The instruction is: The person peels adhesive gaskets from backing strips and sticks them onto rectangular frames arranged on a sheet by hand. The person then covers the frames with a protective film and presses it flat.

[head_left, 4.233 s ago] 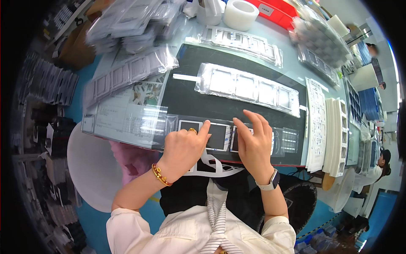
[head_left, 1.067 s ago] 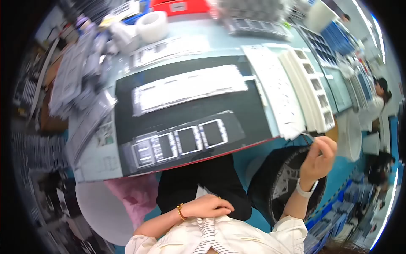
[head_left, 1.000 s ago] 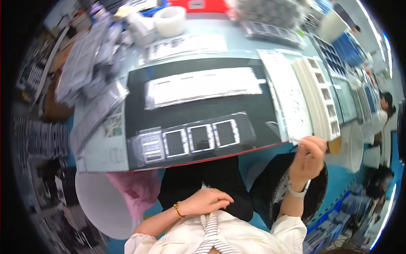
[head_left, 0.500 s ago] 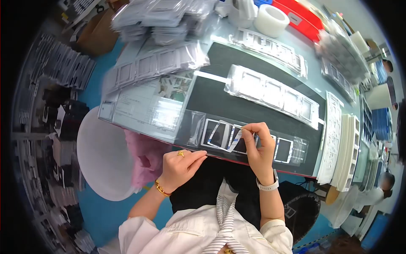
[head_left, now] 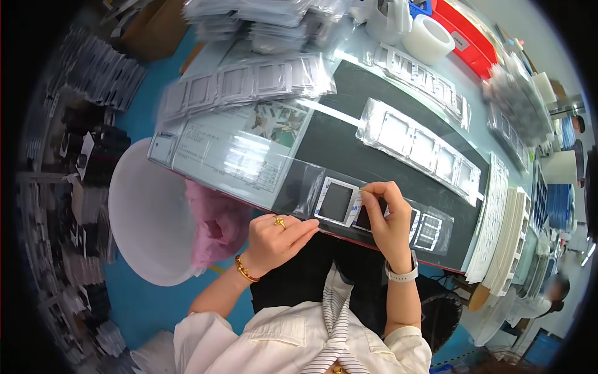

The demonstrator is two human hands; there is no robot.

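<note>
A clear film strip with white-edged square frames lies along the near edge of the black mat (head_left: 330,149). My left hand (head_left: 278,240) is closed, its fingertips together at the lower left corner of the leftmost frame (head_left: 337,201). Whether it grips anything there is too small to tell. My right hand (head_left: 391,218) pinches at the upper right corner of that same frame, covering part of the strip; what is between thumb and finger is hidden. Beyond the hands, a shiny packed strip of frames (head_left: 423,148) rests on the mat.
Plastic-wrapped frame strips (head_left: 240,85) are piled at the left of the table. Tape rolls (head_left: 428,39) and a red bin (head_left: 464,36) stand at the back. White strips (head_left: 511,243) are stacked at right. A white tub (head_left: 152,215) stands below left; a co-worker sits far right.
Since the views of about a second ago, both hands have come to the film strip; the right was at the white stack. A tilted frame outline seen half a second ago now lies aligned. The camera view has turned.
</note>
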